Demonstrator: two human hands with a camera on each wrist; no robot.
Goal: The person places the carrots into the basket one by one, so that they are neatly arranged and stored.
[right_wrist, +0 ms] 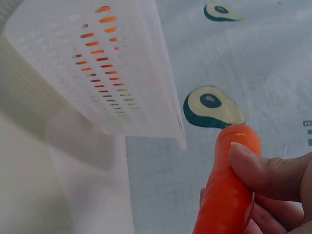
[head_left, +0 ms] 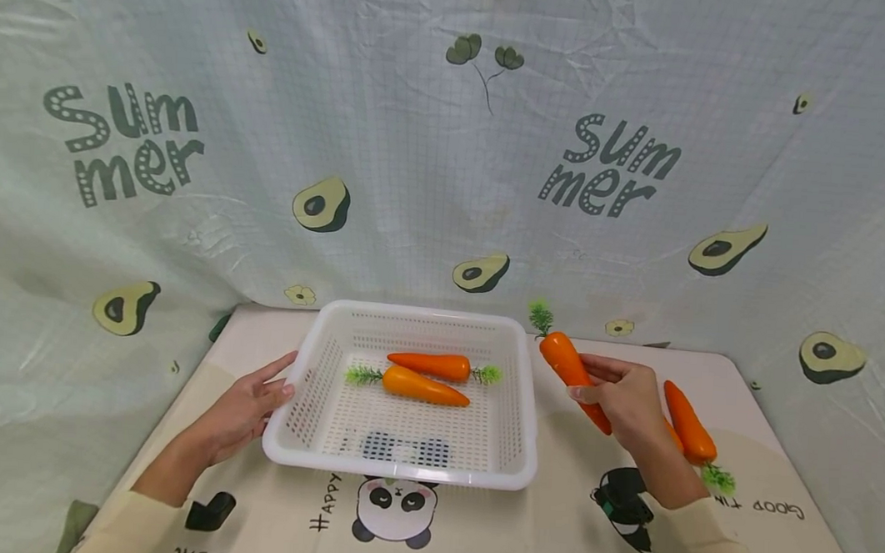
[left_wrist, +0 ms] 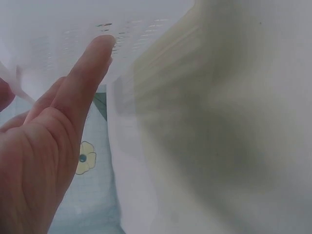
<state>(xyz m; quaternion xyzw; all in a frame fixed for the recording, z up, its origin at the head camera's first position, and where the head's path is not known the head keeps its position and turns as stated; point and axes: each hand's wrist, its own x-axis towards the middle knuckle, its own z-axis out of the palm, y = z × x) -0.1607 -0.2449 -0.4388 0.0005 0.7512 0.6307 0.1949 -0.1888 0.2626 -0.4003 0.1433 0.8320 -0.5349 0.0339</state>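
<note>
A white plastic basket (head_left: 402, 473) with perforated walls stands on the table. Two orange toy carrots (head_left: 432, 364) with green tops lie inside it, close together. My left hand (head_left: 243, 412) holds the basket's left side, thumb at the rim; in the left wrist view its fingers (left_wrist: 83, 78) lie along the outer wall. Beyond the basket's right side, my right hand (head_left: 624, 399) grips another toy carrot (right_wrist: 226, 195) between thumb and fingers. That carrot is raised at a slant, its leafy top up and toward the basket.
To the right of my right hand, a carrot (head_left: 690, 423) lies on the table; part of another carrot (head_left: 673, 435) shows behind the wrist. The table cover (head_left: 560, 525) bears a panda print. A curtain (head_left: 419, 158) with avocado prints hangs behind and around the table.
</note>
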